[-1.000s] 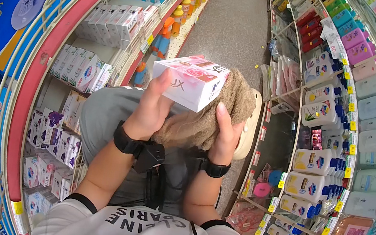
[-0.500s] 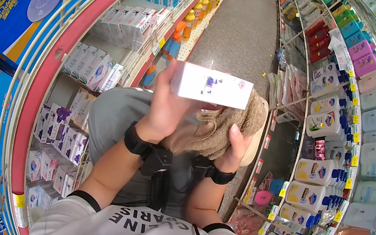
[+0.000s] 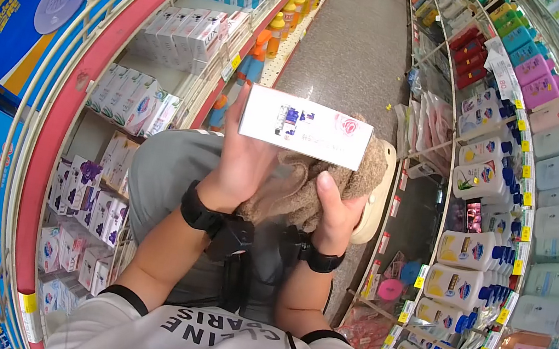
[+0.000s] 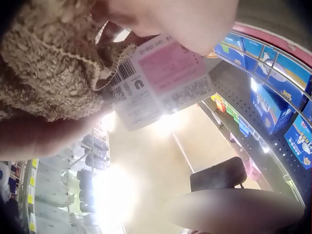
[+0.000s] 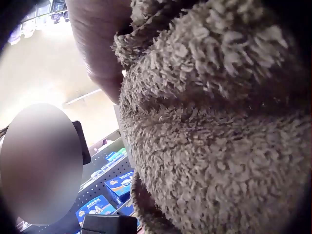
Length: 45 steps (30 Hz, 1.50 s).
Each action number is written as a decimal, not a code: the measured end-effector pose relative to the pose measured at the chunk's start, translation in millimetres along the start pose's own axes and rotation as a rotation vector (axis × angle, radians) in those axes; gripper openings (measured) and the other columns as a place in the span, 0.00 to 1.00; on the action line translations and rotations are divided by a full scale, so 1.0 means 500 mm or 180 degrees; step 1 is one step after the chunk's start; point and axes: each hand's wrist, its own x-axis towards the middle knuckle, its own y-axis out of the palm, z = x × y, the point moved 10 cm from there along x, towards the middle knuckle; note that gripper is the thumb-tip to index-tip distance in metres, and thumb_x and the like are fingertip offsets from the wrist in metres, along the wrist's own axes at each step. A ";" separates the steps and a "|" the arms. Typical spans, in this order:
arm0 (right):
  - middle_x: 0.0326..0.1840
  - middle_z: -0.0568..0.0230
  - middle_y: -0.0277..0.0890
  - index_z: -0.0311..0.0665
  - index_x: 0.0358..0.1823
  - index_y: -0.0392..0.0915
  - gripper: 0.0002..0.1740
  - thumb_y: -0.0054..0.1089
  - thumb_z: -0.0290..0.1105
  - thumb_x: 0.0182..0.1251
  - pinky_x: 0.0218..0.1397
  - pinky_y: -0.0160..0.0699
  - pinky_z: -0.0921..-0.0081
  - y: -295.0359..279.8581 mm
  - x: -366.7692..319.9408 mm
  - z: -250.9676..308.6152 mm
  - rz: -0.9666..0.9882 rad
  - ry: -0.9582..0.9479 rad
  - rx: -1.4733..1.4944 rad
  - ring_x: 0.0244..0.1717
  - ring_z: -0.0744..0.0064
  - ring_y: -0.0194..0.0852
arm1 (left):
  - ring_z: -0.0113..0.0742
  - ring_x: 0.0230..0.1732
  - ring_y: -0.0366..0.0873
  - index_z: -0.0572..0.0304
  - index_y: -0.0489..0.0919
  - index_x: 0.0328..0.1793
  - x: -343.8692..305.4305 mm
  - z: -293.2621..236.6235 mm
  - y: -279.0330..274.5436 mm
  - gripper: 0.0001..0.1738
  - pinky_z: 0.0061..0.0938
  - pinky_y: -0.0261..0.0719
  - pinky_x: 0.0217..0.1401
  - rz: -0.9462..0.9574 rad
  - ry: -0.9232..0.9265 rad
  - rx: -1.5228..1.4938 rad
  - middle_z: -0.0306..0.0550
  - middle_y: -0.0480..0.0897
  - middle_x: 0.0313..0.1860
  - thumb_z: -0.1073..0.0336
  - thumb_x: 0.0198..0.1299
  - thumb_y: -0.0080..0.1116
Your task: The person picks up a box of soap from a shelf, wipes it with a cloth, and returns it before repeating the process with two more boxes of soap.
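Note:
In the head view my left hand (image 3: 241, 165) grips the left end of a white box of Lux soap (image 3: 304, 126). A long side printed with purple marks and a pink rose faces up. Seen from the left wrist, the box (image 4: 168, 80) shows a barcode and a pink panel. My right hand (image 3: 338, 215) holds a fuzzy brown cloth (image 3: 294, 194), thumb on top and the other fingers mostly hidden. The cloth bunches below and behind the box, overlapping it in the head view; its pile (image 5: 209, 126) fills much of the right wrist view.
Boxed soaps (image 3: 184, 36) line the shelves at left, with yellow bottles (image 3: 289, 15) farther along. White pump bottles (image 3: 465, 250) crowd the right-hand rack. Between them runs the aisle floor (image 3: 347, 48). A cream shoe (image 3: 374, 209) shows beside the right hand.
My left hand has turned the soap box from its rose-printed face and LUX end to a white long side, then tilted it slightly. My right hand keeps holding the cloth.

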 end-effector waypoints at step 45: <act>0.67 0.42 0.58 0.27 0.66 0.54 0.41 0.58 0.22 0.46 0.60 0.68 0.67 -0.025 0.021 0.033 -0.0174 -0.0114 0.1074 0.58 0.58 0.67 | 0.33 0.62 0.65 0.64 0.50 0.72 0.016 -0.012 -0.001 0.45 0.29 0.60 0.65 -0.0395 -0.0099 0.1772 0.50 0.68 0.59 0.59 0.53 0.63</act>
